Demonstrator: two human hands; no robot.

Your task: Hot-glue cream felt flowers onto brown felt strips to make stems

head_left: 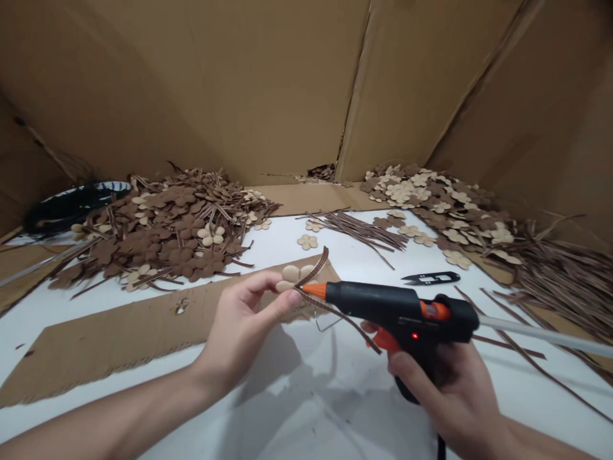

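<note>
- My left hand (244, 319) reaches in from the lower left, palm turned inward, thumb and forefinger pinched on a cream, padded fabric flower (290, 275) with rounded petals.
- A narrow brown ribbon strip with pale stitch-like lines (349, 319) crosses that flower by my thumb, both ends curling free.
- My right hand (445, 383) is wrapped round the grip of a black-and-orange plastic glue gun (383, 300), held level — its orange nozzle points left, at my thumb tip; whether it touches the strip, I cannot tell.
- A translucent glue stick (546, 335) juts from its rear.
- Beneath my left wrist lies a flat brown cardboard piece (119, 332), rough-edged, on the white tabletop (268, 246).
- Beyond: loose brown strips (364, 230) and black metal snips (433, 278).
- Heaped brown and cream flowers stand left (182, 230) and right (440, 198) — smooth cardboard walls (191, 89) close off the back.
</note>
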